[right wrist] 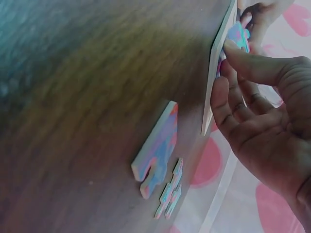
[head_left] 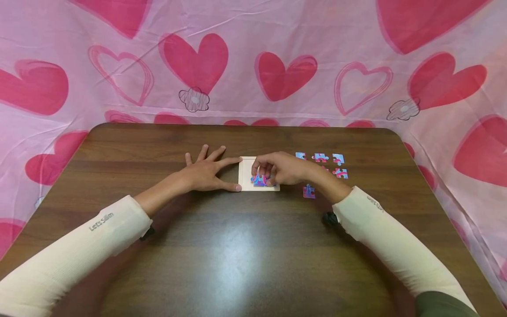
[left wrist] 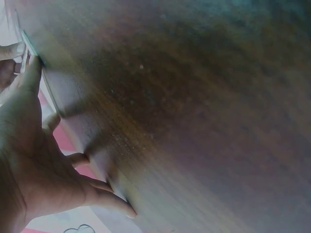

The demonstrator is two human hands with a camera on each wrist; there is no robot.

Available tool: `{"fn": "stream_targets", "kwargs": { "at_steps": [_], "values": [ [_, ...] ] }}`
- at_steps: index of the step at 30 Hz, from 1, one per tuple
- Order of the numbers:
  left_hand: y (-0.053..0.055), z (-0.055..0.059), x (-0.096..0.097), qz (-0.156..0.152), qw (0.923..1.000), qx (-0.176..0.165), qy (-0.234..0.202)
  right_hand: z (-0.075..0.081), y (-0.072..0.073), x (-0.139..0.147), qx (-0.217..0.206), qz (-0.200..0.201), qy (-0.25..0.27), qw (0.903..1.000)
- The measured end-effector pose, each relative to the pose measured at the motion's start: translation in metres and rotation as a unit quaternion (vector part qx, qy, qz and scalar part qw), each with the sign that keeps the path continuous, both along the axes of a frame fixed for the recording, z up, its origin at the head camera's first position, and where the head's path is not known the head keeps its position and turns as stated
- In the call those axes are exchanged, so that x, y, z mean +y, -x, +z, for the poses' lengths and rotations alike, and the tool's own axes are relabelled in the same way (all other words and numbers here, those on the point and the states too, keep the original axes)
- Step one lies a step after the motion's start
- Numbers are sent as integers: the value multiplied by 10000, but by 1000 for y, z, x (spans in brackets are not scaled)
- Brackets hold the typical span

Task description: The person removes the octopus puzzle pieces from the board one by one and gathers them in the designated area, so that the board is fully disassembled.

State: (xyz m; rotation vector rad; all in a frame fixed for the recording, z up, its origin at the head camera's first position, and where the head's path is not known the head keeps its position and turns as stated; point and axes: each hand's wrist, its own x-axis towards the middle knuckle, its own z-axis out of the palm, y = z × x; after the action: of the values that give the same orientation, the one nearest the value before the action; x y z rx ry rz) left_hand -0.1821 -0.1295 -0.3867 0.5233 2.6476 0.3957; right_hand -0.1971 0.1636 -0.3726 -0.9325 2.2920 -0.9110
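Note:
A shallow light wooden puzzle tray (head_left: 246, 169) lies on the table. My left hand (head_left: 203, 175) is spread flat beside its left side, with the thumb at the near left corner and the index fingertip at the far left one. Over the right part of the tray, my right hand (head_left: 284, 168) pinches a blue and pink jigsaw piece (right wrist: 238, 35) between thumb and fingers. That piece stands tilted in the right wrist view. Blue, pink and purple puzzle surface (head_left: 259, 180) shows below the right fingers in the head view; the fingers hide part of it.
Several loose jigsaw pieces (head_left: 338, 159) lie to the right of the tray, some partly behind the right wrist. One purple-blue piece (head_left: 309, 191) lies nearer, just below that forearm. A heart-printed cloth (head_left: 245, 66) hangs behind the brown table (head_left: 190, 264).

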Motion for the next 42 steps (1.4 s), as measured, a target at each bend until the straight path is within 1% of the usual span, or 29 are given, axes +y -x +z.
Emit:
{"fn": "stream_targets", "kwargs": {
  "at_steps": [4,7,10,14,20,27,33,39,42],
  "values": [
    [0,-1,0,-18,10000,52,-17,0,2,4,26,80,197,9998],
    [0,-1,0,-33,10000,80,-26,0,2,8,-119,31,393,9992],
    [0,-2,0,-35,10000,73,-15,0,1,13,-263,-130,558,9980],
    [0,-3,-1,-31,10000,47,-42,2,-4,19,-409,-441,700,9957],
    [-1,-4,-3,-65,9999,39,-94,1,-12,33,-615,-843,756,9917],
    [0,-5,-3,-75,9999,41,-127,0,-21,57,-497,-1107,682,9903],
    [0,-4,-3,-93,9999,23,-136,4,-28,83,-507,-1358,637,9874],
    [0,-4,-4,-108,9999,22,-123,7,-34,107,-295,-1607,480,9854],
    [0,-4,-4,-115,9999,32,-100,9,-36,117,-297,-1660,509,9844]
  ]
}}
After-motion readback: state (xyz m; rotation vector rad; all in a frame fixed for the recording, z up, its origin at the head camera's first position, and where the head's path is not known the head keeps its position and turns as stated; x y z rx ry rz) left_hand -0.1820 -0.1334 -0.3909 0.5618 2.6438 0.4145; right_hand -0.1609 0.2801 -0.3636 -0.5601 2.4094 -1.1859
